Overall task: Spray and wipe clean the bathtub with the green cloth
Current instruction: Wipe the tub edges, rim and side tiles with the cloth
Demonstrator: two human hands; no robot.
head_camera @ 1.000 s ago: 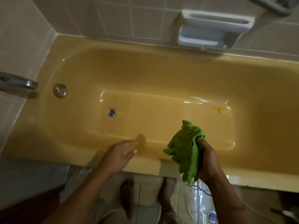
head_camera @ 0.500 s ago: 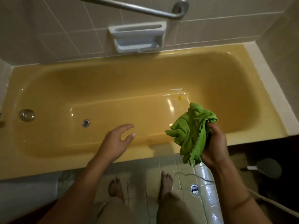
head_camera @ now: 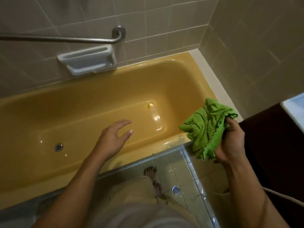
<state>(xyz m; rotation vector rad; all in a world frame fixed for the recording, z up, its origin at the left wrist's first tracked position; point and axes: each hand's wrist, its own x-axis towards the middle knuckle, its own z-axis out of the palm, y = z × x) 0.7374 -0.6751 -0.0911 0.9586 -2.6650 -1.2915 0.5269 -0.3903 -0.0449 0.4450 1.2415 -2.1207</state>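
The crumpled bright-green terry cloth (head_camera: 207, 129) is held bunched in the right hand (head_camera: 230, 142). The grip is closed round its right side, and the rest hangs loose over the near right corner of the glossy mustard-yellow bathtub (head_camera: 115, 89). It seems to be kept gathered so that a thick pad can be pressed to the enamel. The left hand (head_camera: 113, 139) is held empty above the tub floor, fingers spread and relaxed and its grip open. It is probably put forward for balance, or to be braced on the near rim while the far side is reached.

No spray bottle is to be seen. The left end of the tub is cut off by the frame, beyond the round metal drain (head_camera: 58, 147). Most of the right fingers are hidden behind the cloth. Glints along the near rim suggest wetness, though that cannot be confirmed. A small yellow speck (head_camera: 148, 106) on the tub floor cannot be identified. At the lower right a thin pale hose (head_camera: 279, 195) runs out of view, its ends unseen.
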